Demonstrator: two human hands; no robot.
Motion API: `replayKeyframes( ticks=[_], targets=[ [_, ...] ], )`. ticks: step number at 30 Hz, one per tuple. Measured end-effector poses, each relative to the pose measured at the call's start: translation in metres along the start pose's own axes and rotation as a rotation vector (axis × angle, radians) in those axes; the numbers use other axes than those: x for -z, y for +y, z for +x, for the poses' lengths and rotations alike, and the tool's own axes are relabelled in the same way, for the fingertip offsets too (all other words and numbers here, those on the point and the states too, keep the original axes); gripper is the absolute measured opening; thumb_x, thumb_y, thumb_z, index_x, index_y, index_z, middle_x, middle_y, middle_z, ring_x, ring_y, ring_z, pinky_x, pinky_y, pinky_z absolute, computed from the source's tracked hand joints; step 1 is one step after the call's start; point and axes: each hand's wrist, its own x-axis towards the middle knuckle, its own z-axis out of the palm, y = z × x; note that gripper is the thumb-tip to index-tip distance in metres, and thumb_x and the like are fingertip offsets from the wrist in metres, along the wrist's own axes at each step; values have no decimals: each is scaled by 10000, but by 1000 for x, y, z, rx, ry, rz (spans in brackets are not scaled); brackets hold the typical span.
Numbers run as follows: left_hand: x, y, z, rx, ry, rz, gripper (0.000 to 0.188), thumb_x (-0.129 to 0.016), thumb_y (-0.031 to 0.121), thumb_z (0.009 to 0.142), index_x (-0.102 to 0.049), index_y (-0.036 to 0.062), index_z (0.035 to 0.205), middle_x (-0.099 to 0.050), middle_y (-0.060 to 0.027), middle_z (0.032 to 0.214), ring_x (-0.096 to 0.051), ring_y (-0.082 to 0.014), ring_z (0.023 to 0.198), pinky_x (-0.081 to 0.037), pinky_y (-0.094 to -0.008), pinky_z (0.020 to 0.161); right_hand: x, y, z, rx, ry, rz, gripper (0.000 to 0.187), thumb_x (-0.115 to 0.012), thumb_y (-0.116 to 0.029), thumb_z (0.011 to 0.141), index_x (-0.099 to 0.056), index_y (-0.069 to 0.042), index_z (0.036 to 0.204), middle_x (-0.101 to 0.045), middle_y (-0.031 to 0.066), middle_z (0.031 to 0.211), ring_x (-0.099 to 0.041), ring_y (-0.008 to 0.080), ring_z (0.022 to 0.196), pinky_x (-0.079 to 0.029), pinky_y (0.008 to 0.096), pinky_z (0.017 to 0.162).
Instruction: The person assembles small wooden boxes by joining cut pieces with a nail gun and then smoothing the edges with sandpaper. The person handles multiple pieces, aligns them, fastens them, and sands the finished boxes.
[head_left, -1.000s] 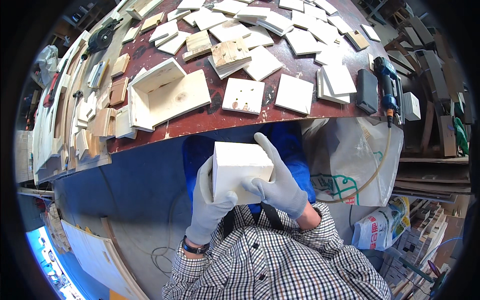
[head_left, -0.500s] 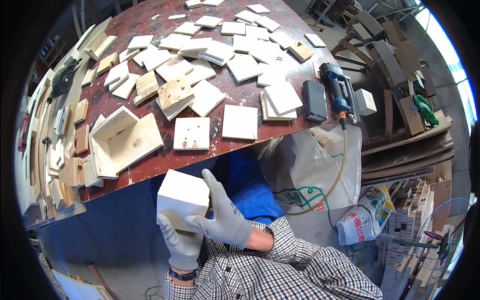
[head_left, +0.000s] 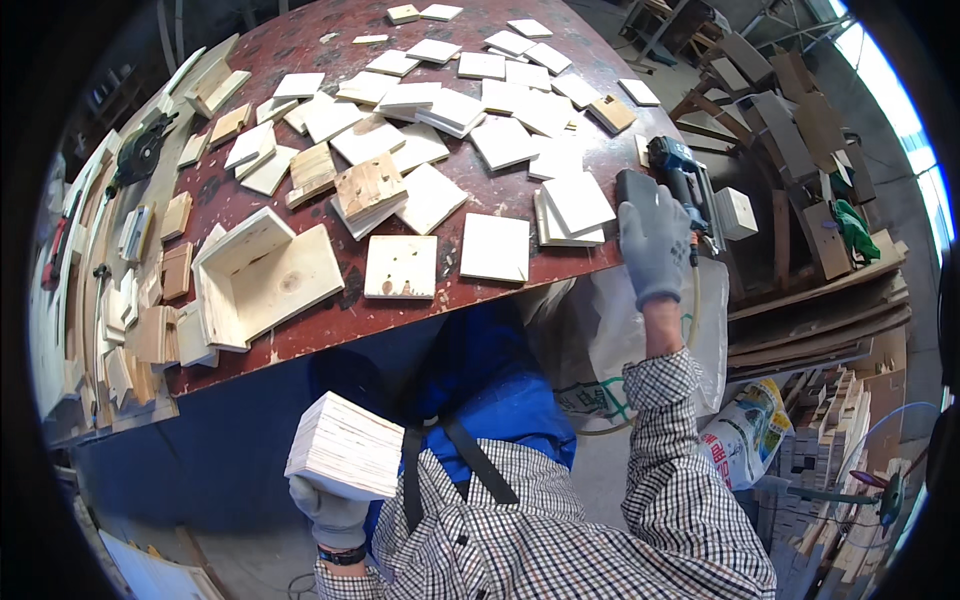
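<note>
At the lower left of the view, my left hand (head_left: 330, 512), in a light grey glove, holds up a thick stack of square wooden pieces (head_left: 346, 450) from below. Its layered edges face up toward me. My right hand (head_left: 656, 245), gloved too, is at the table's right front edge, closed over a dark grey block (head_left: 632, 186). Only the block's far end shows; the palm hides the rest. Just right of that hand lies a blue and black air nailer (head_left: 680, 175) with a hose.
Many pale wooden squares (head_left: 495, 246) lie scattered over the dark red table (head_left: 455, 300). A partly assembled wooden box (head_left: 270, 280) stands at its left front. Clear plastic sheeting (head_left: 590, 335) hangs below the right edge, beside stacked boards (head_left: 800, 320).
My right hand has left the wooden stack and moved up right onto the dark grey block. The left hand keeps the stack, now lower and turned to show its layered side.
</note>
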Motion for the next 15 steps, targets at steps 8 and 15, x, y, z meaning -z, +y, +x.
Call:
replayKeyframes(
  ticks=[8,15],
  targets=[
    [-64,22,21,-18,-111,242,1115,-1007,380,693,-441,-41,1557,-527,-189,1556,-549,-290,1420,-463,-436,1191,-71,77,64,-396,-627,-359,1137,-556,-862,866,-285,-152,1711,-548,318,1541,-546,487,1418,-427,539,1180],
    [-68,20,26,-207,-55,652,1192,-1029,503,612,-433,8,1517,-554,-151,1435,-592,-252,1309,-505,-401,1115,-19,69,65,-341,-304,121,890,-699,-472,933,-405,17,1615,-646,319,1411,-651,456,1284,-507,474,1086]
  ],
)
